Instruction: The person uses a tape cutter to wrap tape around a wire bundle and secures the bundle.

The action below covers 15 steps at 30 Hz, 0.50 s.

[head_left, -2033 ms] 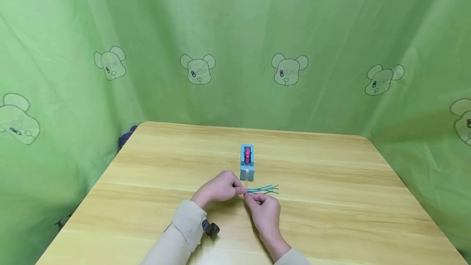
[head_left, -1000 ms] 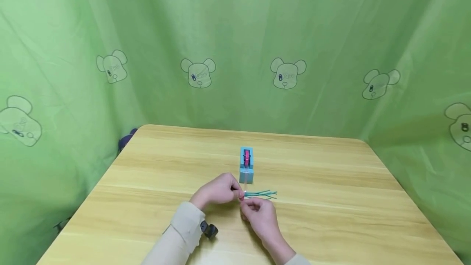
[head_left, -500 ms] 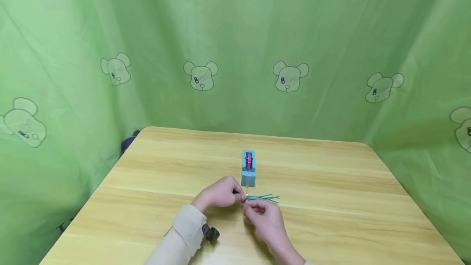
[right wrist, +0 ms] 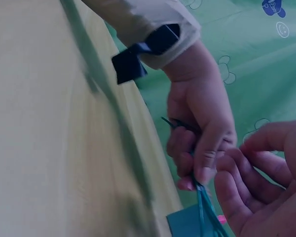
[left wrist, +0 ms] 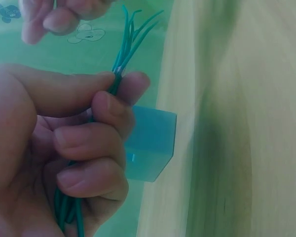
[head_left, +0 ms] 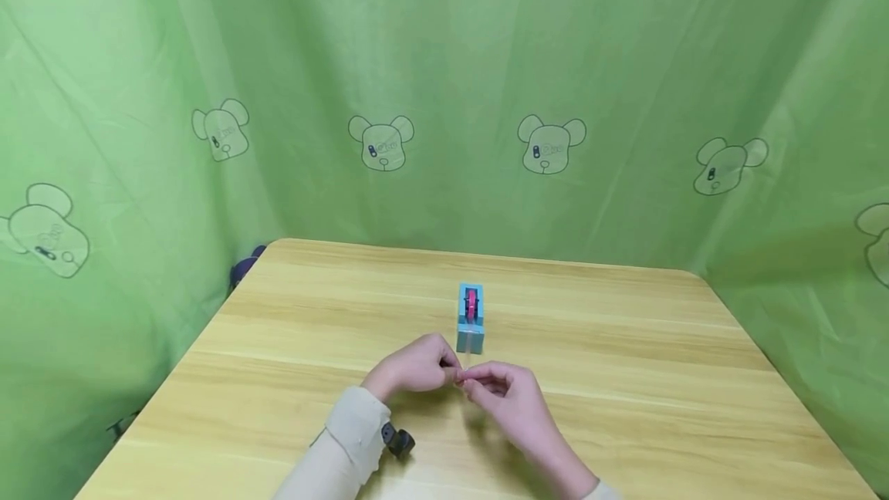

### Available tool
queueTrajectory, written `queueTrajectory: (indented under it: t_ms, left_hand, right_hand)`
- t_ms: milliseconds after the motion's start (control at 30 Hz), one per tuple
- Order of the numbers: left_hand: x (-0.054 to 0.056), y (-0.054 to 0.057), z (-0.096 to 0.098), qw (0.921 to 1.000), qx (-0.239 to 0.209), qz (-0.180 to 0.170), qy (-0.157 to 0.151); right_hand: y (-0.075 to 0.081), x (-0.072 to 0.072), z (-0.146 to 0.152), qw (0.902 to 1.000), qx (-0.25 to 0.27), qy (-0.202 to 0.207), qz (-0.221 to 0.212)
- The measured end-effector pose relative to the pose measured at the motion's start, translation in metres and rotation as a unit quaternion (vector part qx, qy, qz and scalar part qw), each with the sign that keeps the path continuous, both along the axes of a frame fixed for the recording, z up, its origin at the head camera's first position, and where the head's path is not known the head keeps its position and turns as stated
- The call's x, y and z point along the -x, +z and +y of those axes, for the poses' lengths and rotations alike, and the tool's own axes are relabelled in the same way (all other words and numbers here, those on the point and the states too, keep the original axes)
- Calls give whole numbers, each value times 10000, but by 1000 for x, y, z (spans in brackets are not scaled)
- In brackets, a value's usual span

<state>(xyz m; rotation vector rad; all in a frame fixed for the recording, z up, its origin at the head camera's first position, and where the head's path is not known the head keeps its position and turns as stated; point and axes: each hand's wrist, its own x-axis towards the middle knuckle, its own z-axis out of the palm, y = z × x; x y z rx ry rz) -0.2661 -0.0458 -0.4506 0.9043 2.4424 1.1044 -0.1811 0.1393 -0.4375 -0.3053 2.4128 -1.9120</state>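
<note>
My left hand [head_left: 420, 363] grips a bundle of thin teal-green wires [left wrist: 130, 42] between thumb and fingers, their loose ends fanning out past the fingertips. A whitish band [left wrist: 119, 69] shows on the bundle at the thumb tip. From the blue tape dispenser [head_left: 470, 338], which has a pink reel [head_left: 471, 305], a clear tape strip [head_left: 468, 359] runs toward both hands. My right hand [head_left: 510, 400] has bent fingers close beside the left thumb; in the head view it hides the wires. I cannot tell whether it pinches the tape.
Both hands are over a light wooden table [head_left: 625, 346], with the dispenser just beyond them. Green curtains [head_left: 444, 37] with bear drawings enclose the far side and flanks. A black wrist camera [head_left: 398, 440] sticks out from the left sleeve.
My right hand has moved up and forward from below the bundle, now covering the wire ends in the head view. The left hand keeps its grip nearly in place.
</note>
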Motion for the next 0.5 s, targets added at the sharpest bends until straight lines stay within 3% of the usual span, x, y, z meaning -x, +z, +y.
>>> queueTrajectory:
  t_ms: [233,500]
  left_hand:
    - [-1,-2,1,9999,-44,-51,-83]
    - [2,-1,0,9998,19,133,-149]
  right_hand:
    - [11,11,12,9985,-382,174,363]
    - [28,30,20,9958,-611,510,459]
